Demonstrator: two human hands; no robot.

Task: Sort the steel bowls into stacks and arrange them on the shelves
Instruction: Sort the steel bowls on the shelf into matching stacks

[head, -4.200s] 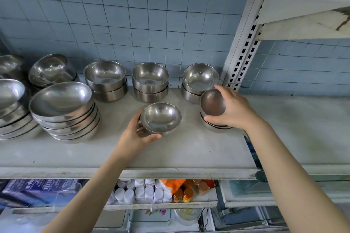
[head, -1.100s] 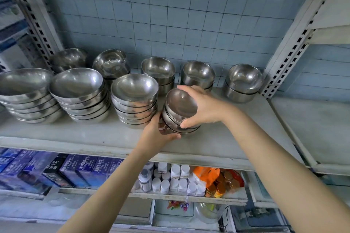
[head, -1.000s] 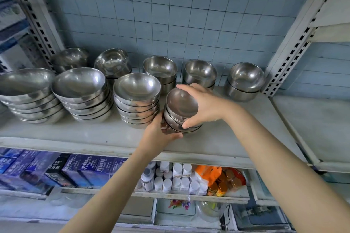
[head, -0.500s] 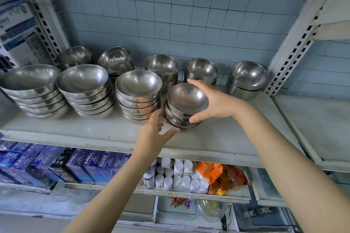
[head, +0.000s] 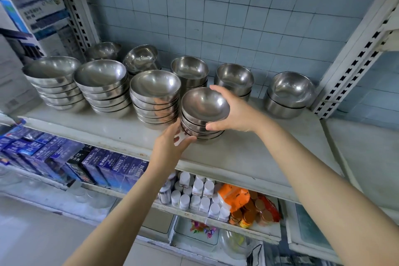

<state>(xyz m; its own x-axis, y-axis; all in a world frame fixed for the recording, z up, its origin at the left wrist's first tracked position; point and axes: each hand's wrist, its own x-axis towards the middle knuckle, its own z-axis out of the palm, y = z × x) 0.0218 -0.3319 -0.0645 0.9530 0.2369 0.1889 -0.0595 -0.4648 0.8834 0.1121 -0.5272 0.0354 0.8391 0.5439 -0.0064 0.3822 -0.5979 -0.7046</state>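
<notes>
From the head camera: both hands are on the stack of small steel bowls (head: 203, 114), which sits on the pale shelf (head: 237, 157) near its front edge, just right of centre. Several bowls are nested there, shallow and round with a polished mirror finish. The top one tilts its hollow toward the camera and shows a bright glint inside.

The right hand (head: 235, 112) wraps the stack from the right, with fingers (head: 216, 89) arched over the far rim and the thumb pressed low on the near side. The left hand (head: 170, 147) cups the base from the left. Its thumb touches the lowest bowl and its fingers run up into the gap beside the neighbouring stack.

That neighbour (head: 155, 97) is a taller pile of wider bowls, touching or all but touching the held one. Two more wide piles (head: 103, 88) and (head: 54, 84) line up further left.

Behind them runs a back row of deeper steel bowls (head: 234, 80) against the blue tiled wall (head: 237, 17), with a pair (head: 289, 95) standing apart by the slotted white upright (head: 356, 49).

On the shelf below are blue cartons (head: 97, 168), white bottles (head: 194, 192) and an orange packet (head: 234, 194).
</notes>
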